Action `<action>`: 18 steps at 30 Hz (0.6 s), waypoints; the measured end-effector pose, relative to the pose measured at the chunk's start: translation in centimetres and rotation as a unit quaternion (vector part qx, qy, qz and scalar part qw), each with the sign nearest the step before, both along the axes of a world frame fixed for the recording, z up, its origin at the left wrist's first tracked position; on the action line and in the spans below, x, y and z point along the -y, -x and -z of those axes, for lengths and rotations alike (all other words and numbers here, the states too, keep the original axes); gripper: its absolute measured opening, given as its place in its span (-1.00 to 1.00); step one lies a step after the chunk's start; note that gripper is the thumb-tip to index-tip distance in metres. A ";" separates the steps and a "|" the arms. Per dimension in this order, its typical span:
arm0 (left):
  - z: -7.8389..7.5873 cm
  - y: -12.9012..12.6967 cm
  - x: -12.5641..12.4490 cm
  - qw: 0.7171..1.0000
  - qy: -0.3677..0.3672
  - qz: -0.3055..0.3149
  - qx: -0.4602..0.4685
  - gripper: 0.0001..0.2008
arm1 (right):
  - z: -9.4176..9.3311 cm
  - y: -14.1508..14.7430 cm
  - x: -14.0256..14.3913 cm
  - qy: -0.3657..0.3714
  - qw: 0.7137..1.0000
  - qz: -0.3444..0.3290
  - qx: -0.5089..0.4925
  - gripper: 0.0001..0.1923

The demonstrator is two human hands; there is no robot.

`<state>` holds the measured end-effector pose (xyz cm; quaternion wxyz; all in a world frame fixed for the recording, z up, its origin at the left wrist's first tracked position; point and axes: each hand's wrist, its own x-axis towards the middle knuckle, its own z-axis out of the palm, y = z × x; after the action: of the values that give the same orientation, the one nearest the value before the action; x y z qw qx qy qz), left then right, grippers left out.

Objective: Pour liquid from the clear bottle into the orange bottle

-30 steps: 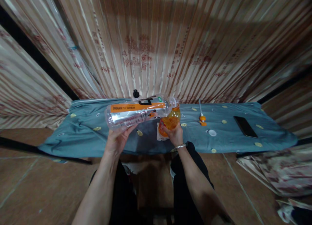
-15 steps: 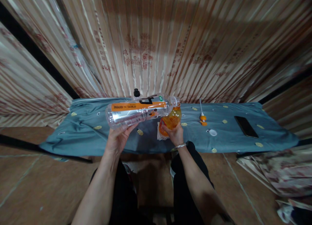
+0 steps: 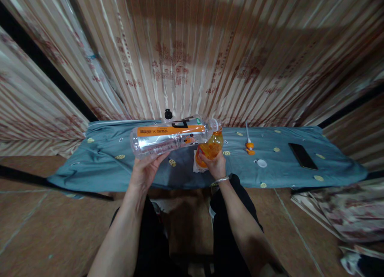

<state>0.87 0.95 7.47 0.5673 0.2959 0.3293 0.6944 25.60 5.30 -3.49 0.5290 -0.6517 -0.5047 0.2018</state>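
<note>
Gripping clear bottle (image 3: 169, 138) – left hand (image 3: 146, 171) | right hand (image 3: 215, 165) clasps orange bottle (image 3: 210, 148)

Bare cloth (image 3: 105, 169) left; pump (image 3: 249, 146), cap (image 3: 261, 163) crowd right.

A large clear plastic bottle with an orange label (image 3: 169, 139) is lying tipped sideways, its open mouth meeting a small upright orange bottle (image 3: 210, 149).
</note>
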 end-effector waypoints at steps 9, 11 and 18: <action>0.1 -0.1 0.0 1.000 -0.003 -0.004 -0.005 -0.28 | -0.4 0.0 0.2 0.012 1.000 -0.006 -0.018 -0.29; 0.1 -0.1 0.0 1.000 -0.003 -0.005 -0.005 -0.25 | -0.5 0.0 0.2 0.011 1.000 -0.005 -0.012 -0.29; 0.3 0.0 0.0 1.000 -0.008 0.003 -0.003 -0.25 | -0.2 0.0 0.1 0.008 1.000 0.002 0.001 -0.29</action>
<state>0.82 0.95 7.21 0.5658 0.3033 0.3241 0.6949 25.60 5.16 -3.27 0.5238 -0.6568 -0.5024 0.2045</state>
